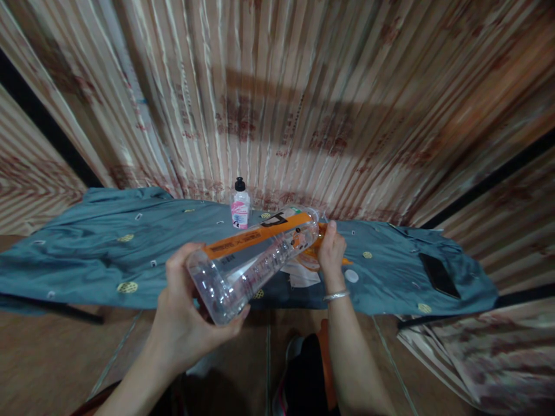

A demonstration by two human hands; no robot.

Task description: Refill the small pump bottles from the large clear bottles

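Note:
A large clear plastic bottle (260,260) with an orange label strip is held tilted above the table, base toward me on the left and neck end up to the right. My left hand (182,300) grips its base end, thumb underneath and fingers around the far side. My right hand (332,251), wearing a silver bangle, is closed beside the neck end with the thumb up. Orange see-through material (321,232) shows against its fingers; what they hold is partly hidden. Below lie white paper (303,276) and a round white disc (351,276).
A small bottle with a black cap and pink label (240,208) stands near the back edge. A dark phone (439,275) lies at the right. Teal patterned cloth (87,254) covers the narrow table, with a striped curtain (269,104) close behind.

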